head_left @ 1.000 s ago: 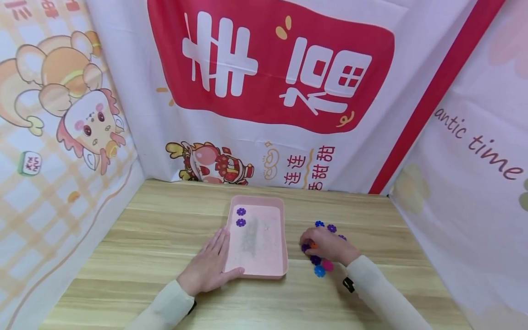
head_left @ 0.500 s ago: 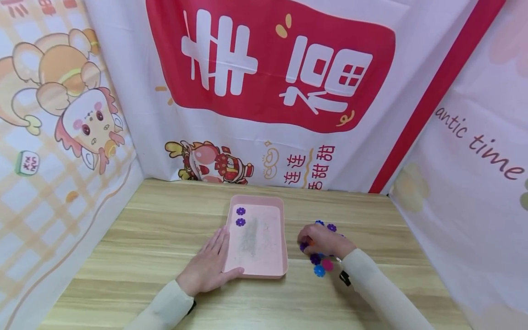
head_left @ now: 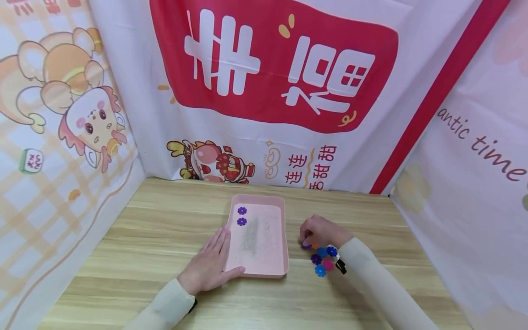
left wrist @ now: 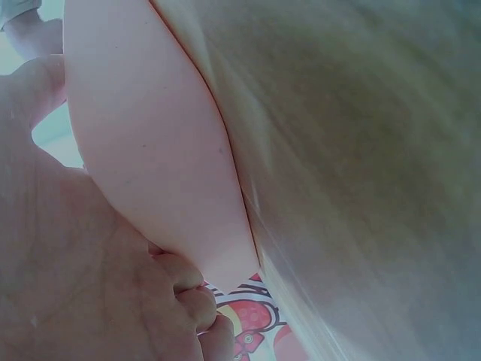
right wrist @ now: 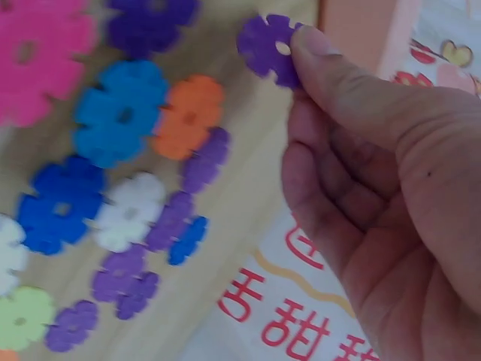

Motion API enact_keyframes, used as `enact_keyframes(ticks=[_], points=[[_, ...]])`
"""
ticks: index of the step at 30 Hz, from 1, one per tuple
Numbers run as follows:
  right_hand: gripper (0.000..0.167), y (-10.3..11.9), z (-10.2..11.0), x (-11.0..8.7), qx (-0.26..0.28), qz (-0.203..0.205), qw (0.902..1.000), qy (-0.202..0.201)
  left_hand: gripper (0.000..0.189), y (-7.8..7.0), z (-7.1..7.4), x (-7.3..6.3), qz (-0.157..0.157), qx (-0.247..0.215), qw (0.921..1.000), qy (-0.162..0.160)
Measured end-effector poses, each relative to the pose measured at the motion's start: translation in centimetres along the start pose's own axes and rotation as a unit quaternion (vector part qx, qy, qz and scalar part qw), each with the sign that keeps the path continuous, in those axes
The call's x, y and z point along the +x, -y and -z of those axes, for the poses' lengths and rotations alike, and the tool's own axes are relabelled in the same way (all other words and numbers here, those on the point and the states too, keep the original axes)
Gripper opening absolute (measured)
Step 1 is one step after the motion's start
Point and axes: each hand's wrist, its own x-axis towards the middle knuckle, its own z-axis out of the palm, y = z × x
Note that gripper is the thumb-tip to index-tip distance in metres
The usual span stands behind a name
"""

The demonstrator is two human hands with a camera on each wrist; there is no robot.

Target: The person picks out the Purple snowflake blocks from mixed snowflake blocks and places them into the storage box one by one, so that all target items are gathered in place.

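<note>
Between thumb and fingers of my right hand (head_left: 323, 230) is a purple snowflake disc (right wrist: 263, 49), a notched plastic piece with a small hole. The hand is right of the pink tray (head_left: 264, 276), over the far part of a loose group of such discs. My left hand (head_left: 207, 266) rests along the tray's left side, fingers extended, thumb at the near edge. Inside the tray, one purple disc (head_left: 242, 211) lies behind another purple disc (head_left: 241, 222) near the far left corner.
Around the right hand lie a pink disc (right wrist: 34, 56), a light blue disc (right wrist: 120, 113), an orange disc (right wrist: 189, 116), a white disc (right wrist: 129, 212) and several more. Printed cloth (head_left: 264, 133) hangs behind the wooden table (head_left: 165, 215).
My right hand has shifted slightly away from me and lifted, with the purple disc pinched. Blue discs by its wrist now show, and those behind are hidden. My left hand stays still.
</note>
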Motion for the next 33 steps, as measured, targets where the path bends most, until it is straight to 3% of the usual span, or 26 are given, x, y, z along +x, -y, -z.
enact_keyframes(ticks=[6, 15, 24, 33], points=[[0.014, 0.1, 2.2, -0.1, 0.006, 0.014, 0.9996, -0.022, 0.111, -0.2, 0.0, 0.3, 0.012, -0.007, 0.9998, 0.010], [0.013, 2.1, 4.7, 0.6, 0.014, 0.043, 0.9979, -0.047, 0.112, -0.5, 0.4, 0.3, 0.014, -0.010, 0.9998, 0.013], [0.018, 4.7, 3.5, 3.4, 0.005, 0.063, 0.9966, -0.053, 0.112, -0.4, 0.0, -0.1, 0.018, -0.013, 0.9997, 0.013], [0.013, 7.4, 2.1, 6.8, 0.036, 0.075, 0.9953, -0.050, 0.110, -0.3, 0.0, -0.2, 0.014, -0.006, 0.9999, 0.008]])
